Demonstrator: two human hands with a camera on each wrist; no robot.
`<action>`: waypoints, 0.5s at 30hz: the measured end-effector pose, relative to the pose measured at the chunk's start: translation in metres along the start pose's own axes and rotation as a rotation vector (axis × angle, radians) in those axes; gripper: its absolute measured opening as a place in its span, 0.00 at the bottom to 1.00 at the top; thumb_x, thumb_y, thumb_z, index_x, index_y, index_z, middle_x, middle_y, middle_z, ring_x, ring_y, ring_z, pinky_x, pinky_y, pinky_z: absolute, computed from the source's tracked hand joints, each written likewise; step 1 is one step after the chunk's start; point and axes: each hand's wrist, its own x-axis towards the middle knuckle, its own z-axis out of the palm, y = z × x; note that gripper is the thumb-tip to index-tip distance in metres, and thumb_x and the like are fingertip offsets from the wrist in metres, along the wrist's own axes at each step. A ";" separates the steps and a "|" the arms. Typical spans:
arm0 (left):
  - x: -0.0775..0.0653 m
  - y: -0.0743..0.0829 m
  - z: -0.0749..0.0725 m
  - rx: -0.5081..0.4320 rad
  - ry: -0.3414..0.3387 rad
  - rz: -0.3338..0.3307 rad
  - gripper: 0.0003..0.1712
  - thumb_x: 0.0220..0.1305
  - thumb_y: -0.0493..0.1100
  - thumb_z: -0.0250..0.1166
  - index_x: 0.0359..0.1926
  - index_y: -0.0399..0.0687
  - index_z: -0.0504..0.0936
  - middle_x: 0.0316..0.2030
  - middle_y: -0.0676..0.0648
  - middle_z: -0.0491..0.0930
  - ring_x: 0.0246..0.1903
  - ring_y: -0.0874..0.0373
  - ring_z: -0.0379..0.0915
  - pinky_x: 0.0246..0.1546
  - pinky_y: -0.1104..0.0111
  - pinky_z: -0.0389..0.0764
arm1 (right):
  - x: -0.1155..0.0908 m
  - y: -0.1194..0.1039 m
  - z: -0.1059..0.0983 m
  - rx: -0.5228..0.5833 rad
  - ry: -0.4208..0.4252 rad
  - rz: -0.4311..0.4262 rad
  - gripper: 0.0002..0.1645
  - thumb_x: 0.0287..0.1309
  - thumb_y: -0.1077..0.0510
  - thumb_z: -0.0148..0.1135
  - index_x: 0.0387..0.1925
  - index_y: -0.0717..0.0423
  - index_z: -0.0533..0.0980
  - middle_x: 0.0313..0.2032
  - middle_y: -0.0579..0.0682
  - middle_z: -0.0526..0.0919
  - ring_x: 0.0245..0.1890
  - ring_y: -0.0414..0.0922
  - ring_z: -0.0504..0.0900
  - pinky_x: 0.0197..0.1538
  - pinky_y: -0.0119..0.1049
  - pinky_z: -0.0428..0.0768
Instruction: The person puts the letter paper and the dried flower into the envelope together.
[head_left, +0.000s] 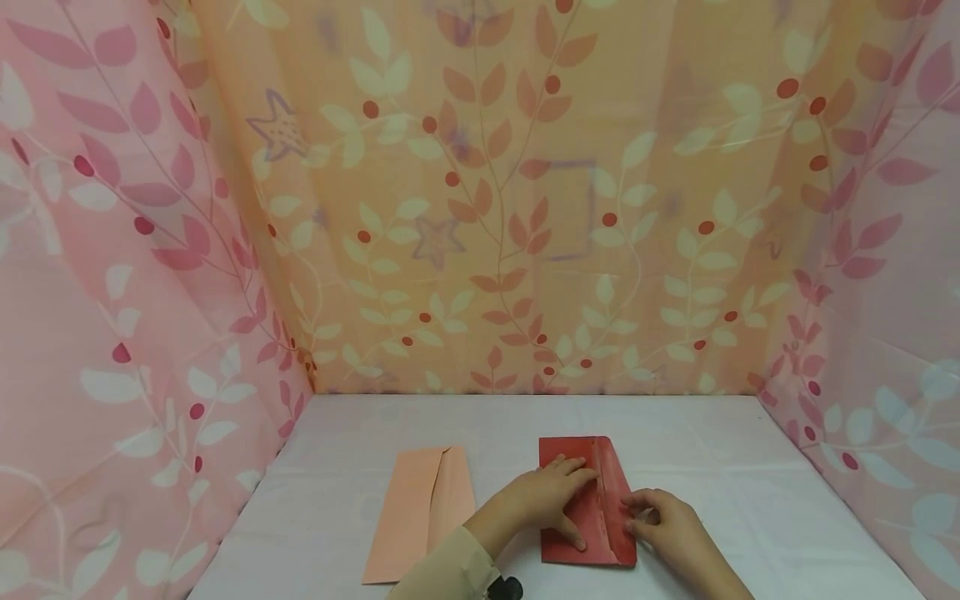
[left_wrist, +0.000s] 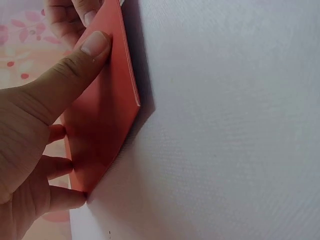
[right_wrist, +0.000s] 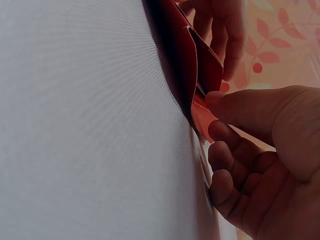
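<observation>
A red envelope (head_left: pixel 567 533) lies on the white table with its flap (head_left: pixel 617 500) folded out to the right. My left hand (head_left: pixel 546 497) rests across the envelope's body, fingers spread toward the far side and thumb nearer me. In the left wrist view the thumb (left_wrist: pixel 70 75) presses on the red paper. At the flap's outer edge, my right hand (head_left: pixel 670 525) pinches the paper between thumb and index finger. The right wrist view shows that thumb (right_wrist: pixel 245 105) on the flap, the other fingers curled below it, and the envelope's mouth gaping slightly.
To the left lies a peach-coloured envelope (head_left: pixel 405 508), partly covered by the left sleeve (head_left: pixel 450 571). A small black object (head_left: pixel 505 588) shows by the left cuff. Leaf-patterned curtains (head_left: pixel 495 200) stand behind the table (head_left: pixel 690 433) and along both sides.
</observation>
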 end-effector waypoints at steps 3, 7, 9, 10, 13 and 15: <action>-0.002 0.001 -0.002 0.018 0.012 -0.009 0.59 0.45 0.73 0.75 0.77 0.70 0.61 0.77 0.58 0.59 0.78 0.50 0.54 0.65 0.54 0.76 | 0.002 0.000 0.001 -0.011 -0.002 0.003 0.20 0.49 0.57 0.80 0.46 0.49 0.84 0.38 0.41 0.84 0.32 0.36 0.77 0.36 0.32 0.76; -0.005 0.001 -0.004 0.028 0.022 -0.009 0.54 0.51 0.71 0.74 0.77 0.70 0.62 0.76 0.59 0.60 0.77 0.51 0.54 0.64 0.54 0.75 | 0.004 0.000 0.002 -0.011 -0.010 0.033 0.20 0.50 0.57 0.79 0.46 0.49 0.84 0.38 0.41 0.84 0.33 0.38 0.77 0.37 0.32 0.76; -0.007 0.001 -0.004 0.021 0.022 -0.005 0.52 0.53 0.70 0.74 0.76 0.70 0.63 0.76 0.59 0.61 0.77 0.51 0.55 0.64 0.54 0.75 | 0.004 0.000 0.003 -0.009 -0.018 0.053 0.20 0.50 0.56 0.79 0.46 0.49 0.84 0.39 0.41 0.84 0.34 0.39 0.77 0.37 0.33 0.76; -0.007 0.001 -0.004 0.017 0.022 -0.003 0.52 0.53 0.69 0.74 0.76 0.71 0.63 0.76 0.59 0.61 0.77 0.51 0.55 0.64 0.54 0.76 | 0.003 0.000 0.003 -0.004 -0.023 0.065 0.20 0.50 0.56 0.79 0.46 0.49 0.84 0.39 0.41 0.84 0.34 0.40 0.77 0.37 0.33 0.76; -0.009 0.000 -0.004 0.005 0.026 0.008 0.49 0.55 0.69 0.73 0.76 0.73 0.63 0.76 0.59 0.61 0.77 0.51 0.54 0.65 0.53 0.75 | 0.003 0.000 0.003 0.007 -0.035 0.091 0.20 0.51 0.55 0.79 0.47 0.50 0.84 0.39 0.42 0.84 0.35 0.40 0.77 0.36 0.33 0.77; -0.011 -0.002 -0.004 0.004 0.039 0.019 0.47 0.56 0.69 0.72 0.75 0.74 0.64 0.75 0.60 0.62 0.77 0.53 0.55 0.65 0.54 0.75 | 0.002 0.000 0.003 0.017 -0.037 0.099 0.20 0.51 0.55 0.79 0.47 0.51 0.84 0.39 0.42 0.84 0.35 0.41 0.78 0.37 0.33 0.78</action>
